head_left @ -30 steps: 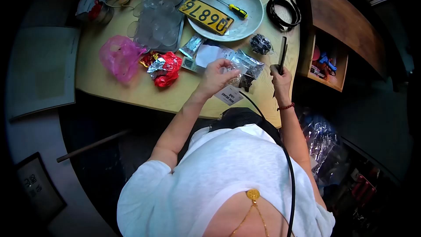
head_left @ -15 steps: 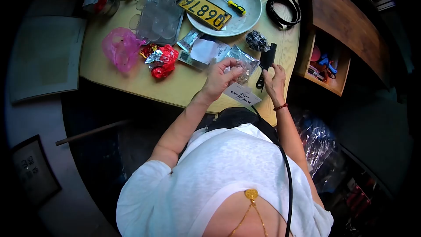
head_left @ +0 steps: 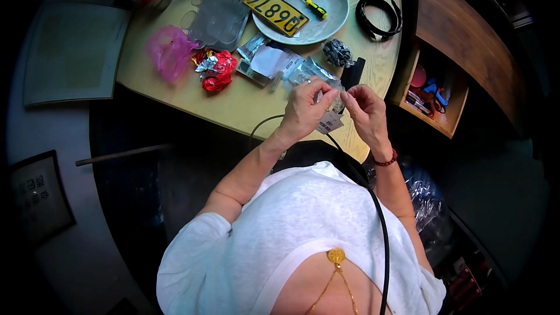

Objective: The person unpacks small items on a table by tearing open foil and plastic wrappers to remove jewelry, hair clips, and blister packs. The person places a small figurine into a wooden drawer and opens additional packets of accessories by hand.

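My left hand pinches a small clear plastic bag, with a white printed card hanging below the fingers. Fingertips together, my right hand meets the left at the bag's edge; what it pinches is too small to make out. Just behind the hands lies a black comb-like object, partly hidden. Silvery packets and a white paper are beyond my left hand. A crumpled black-and-clear bundle sits near the plate.
A large white plate holds a yellow number plate and a screwdriver. Further left are a tray, red foil and a pink bag. A black ring-shaped band and an open drawer are at right.
My right hand has put down the black object on the table and come over to my left hand. The card has swung beneath the hands, and the whole view has shifted slightly.
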`<control>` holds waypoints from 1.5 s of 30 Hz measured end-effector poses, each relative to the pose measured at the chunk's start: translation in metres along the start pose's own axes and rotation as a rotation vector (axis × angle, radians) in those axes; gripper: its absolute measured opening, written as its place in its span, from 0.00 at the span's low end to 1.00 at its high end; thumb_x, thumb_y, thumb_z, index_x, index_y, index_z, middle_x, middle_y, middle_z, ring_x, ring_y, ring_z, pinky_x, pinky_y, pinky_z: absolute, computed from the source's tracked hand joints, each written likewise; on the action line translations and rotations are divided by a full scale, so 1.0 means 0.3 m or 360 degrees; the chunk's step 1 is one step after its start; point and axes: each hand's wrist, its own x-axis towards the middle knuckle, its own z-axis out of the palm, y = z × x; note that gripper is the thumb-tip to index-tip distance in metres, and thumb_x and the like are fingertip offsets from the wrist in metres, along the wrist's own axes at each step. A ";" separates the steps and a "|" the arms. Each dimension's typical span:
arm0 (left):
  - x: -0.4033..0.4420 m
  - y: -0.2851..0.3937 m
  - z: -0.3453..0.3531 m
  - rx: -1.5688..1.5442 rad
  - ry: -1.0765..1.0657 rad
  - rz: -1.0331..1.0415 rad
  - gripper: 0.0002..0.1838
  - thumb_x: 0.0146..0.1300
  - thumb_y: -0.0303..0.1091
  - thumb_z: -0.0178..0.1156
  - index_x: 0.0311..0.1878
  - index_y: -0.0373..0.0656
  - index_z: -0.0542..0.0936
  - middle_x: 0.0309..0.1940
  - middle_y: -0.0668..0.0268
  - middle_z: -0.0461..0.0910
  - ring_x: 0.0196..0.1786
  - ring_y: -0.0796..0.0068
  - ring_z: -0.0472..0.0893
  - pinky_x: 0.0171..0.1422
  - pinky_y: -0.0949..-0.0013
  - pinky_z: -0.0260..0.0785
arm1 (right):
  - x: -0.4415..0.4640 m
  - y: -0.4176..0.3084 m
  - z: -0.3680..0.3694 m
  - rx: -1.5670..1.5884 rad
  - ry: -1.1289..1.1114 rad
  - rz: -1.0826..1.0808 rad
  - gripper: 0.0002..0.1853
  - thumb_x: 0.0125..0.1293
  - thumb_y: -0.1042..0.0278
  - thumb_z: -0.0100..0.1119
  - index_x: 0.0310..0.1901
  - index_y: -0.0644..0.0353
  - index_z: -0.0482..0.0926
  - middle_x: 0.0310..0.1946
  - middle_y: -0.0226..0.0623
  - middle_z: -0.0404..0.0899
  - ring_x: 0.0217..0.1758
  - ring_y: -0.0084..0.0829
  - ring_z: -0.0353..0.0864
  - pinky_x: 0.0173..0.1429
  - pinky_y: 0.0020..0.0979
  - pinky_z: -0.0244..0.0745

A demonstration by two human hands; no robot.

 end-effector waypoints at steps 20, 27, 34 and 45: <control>0.111 -0.038 -0.090 -0.1350 -0.0542 -0.0251 0.06 0.63 0.30 0.53 0.30 0.41 0.75 0.25 0.77 0.69 0.27 0.93 0.64 0.28 0.84 0.55 | 0.065 -0.045 0.063 0.1385 -0.0225 0.0297 0.09 0.64 0.67 0.51 0.27 0.60 0.69 0.15 0.22 0.61 0.14 0.12 0.53 0.19 0.17 0.52; 0.114 -0.020 -0.104 -0.0068 -0.0153 0.0324 0.06 0.54 0.26 0.59 0.34 0.36 0.75 0.31 0.65 0.73 0.31 0.77 0.72 0.32 0.76 0.64 | 0.072 0.019 0.040 0.0294 -0.0082 -0.0203 0.11 0.65 0.67 0.49 0.27 0.63 0.70 0.15 0.24 0.66 0.17 0.13 0.62 0.20 0.18 0.55; 0.137 0.027 -0.116 0.0064 -0.0721 0.0233 0.06 0.52 0.25 0.59 0.33 0.35 0.75 0.31 0.61 0.74 0.32 0.72 0.75 0.32 0.72 0.65 | 0.065 0.010 0.000 0.0062 -0.0257 -0.0279 0.11 0.65 0.67 0.49 0.27 0.63 0.70 0.16 0.24 0.66 0.17 0.14 0.62 0.21 0.18 0.56; 0.131 0.078 -0.069 0.0239 -0.0464 0.0622 0.05 0.52 0.21 0.53 0.31 0.36 0.68 0.25 0.58 0.70 0.26 0.61 0.71 0.29 0.66 0.62 | 0.059 -0.085 -0.041 0.0310 -0.0413 0.0081 0.11 0.65 0.69 0.49 0.26 0.64 0.71 0.17 0.25 0.66 0.18 0.13 0.63 0.22 0.17 0.59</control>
